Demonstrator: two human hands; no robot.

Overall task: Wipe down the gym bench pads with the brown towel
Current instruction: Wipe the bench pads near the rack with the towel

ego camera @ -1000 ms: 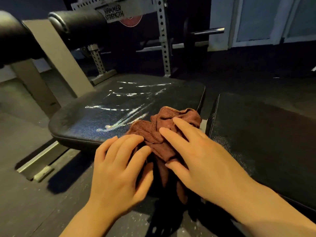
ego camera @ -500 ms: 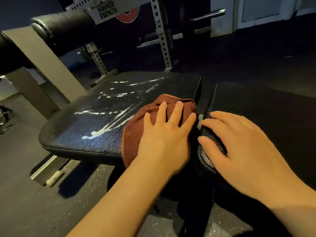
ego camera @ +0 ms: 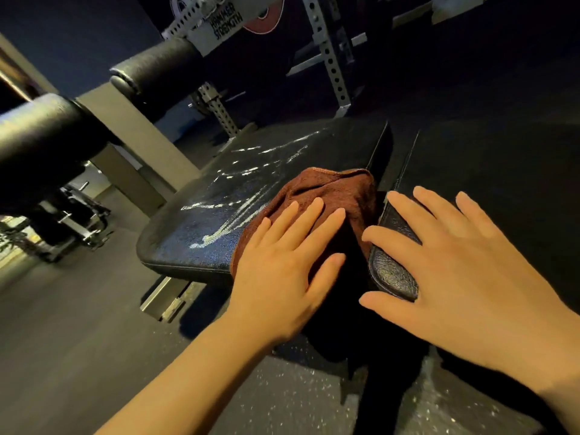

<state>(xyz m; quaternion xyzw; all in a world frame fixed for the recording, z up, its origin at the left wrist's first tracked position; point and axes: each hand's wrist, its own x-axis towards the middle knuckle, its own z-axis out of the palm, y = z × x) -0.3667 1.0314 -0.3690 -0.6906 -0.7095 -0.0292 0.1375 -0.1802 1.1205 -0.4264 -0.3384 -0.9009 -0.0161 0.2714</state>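
From the head view, the brown towel (ego camera: 329,196) was seen bunched on the near right corner of the left bench pad (ego camera: 219,215), its lower part draped over the pad's edge and lost in the dark gap between the two pads. The left hand (ego camera: 282,265) was laid flat on the towel, fingers straight and slightly spread, pressing it onto the padded surface; nothing was gripped. How far the towel hung below the pad could not be made out, since the hand and shadow covered it.

The right hand (ego camera: 455,271) was spread open on the near left corner of the right bench pad (ego camera: 392,271), with straight fingers resting on top and the thumb reaching past the pad's edge; nothing was held. Most of that pad lay in deep shadow and its far and right edges were barely to be told from the floor.

Pale streaks (ego camera: 238,196) were seen on the left pad beyond the towel, shining in the light. Two black roller pads (ego camera: 40,133) were cut off at the left edge of the frame. A perforated metal upright (ego camera: 329,58) stood behind the pads, and a label (ego camera: 226,23) reading HAMMER STRENGTH was cut off at the top. Equipment at the far left was too blurred to be identified
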